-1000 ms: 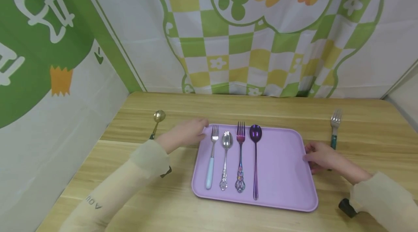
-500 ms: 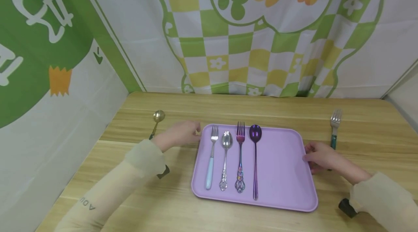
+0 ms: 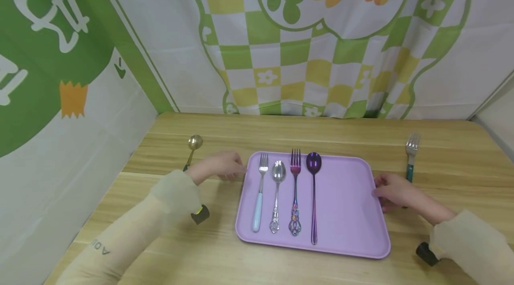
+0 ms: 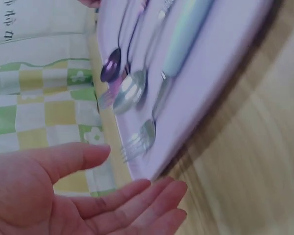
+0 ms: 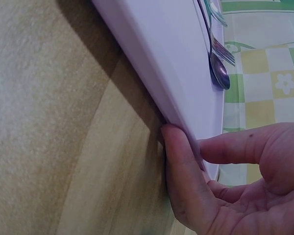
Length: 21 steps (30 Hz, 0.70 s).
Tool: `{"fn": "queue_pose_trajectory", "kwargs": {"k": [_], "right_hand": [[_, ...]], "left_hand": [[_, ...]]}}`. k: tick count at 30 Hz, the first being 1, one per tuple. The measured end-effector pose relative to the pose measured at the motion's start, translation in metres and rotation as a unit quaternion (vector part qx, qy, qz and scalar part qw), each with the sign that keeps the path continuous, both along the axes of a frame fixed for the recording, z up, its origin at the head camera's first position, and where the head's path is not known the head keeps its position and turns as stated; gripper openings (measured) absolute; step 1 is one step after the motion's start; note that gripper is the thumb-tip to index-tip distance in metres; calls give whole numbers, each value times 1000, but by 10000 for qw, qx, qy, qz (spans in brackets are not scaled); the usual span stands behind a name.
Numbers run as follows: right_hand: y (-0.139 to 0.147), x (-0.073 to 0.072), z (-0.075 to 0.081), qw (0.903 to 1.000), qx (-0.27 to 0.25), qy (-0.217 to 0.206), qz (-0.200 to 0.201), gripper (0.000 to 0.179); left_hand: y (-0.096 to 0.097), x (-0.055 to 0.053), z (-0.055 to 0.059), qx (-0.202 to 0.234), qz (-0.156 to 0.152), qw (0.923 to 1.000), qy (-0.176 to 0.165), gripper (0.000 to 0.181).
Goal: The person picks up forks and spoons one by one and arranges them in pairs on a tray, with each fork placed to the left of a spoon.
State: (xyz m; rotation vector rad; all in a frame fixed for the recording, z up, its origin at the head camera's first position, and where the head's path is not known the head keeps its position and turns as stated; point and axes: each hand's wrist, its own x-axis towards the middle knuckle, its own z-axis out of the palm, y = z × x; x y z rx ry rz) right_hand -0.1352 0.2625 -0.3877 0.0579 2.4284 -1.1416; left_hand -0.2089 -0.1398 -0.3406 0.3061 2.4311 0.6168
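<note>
A lilac tray (image 3: 349, 213) lies on the wooden table, bearing four pieces side by side: a fork with a pale blue handle (image 3: 258, 209), a silver spoon (image 3: 279, 172), an iridescent fork (image 3: 295, 169) and a long purple spoon (image 3: 314, 164). My right hand (image 3: 395, 190) holds the tray's right edge, thumb (image 5: 235, 149) at the rim and fingers (image 5: 179, 152) against its outer side. Beside the tray's upper left corner is my left hand (image 3: 225, 164). In the left wrist view its fingers (image 4: 132, 205) are extended, thumb apart, with nothing held.
A gold spoon (image 3: 195, 142) lies at the left, its handle partly hidden by my left arm. To the right, another fork (image 3: 412, 146) with a dark green handle lies partly behind my right hand. A checkered curtain (image 3: 297, 66) hangs behind the table (image 3: 341, 135).
My left hand has come off the tray's upper left corner and moved a little to the left. The right hand and the tray have stayed in place.
</note>
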Motion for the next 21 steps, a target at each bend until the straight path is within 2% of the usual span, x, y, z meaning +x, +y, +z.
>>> {"fn": "queue_pose_trajectory", "kwargs": {"k": [8, 14, 21], "right_hand": [[-1, 0, 1, 10000, -1, -6, -21, 30], [-1, -1, 0, 10000, 2, -35, -32, 30], [0, 1, 1, 9999, -126, -90, -26, 27]], "left_hand": [[3, 4, -7, 328, 802, 9946, -566, 30], [5, 11, -13, 525, 1023, 9895, -880, 31], [6, 14, -25, 970, 1535, 9735, -1387, 34]]}}
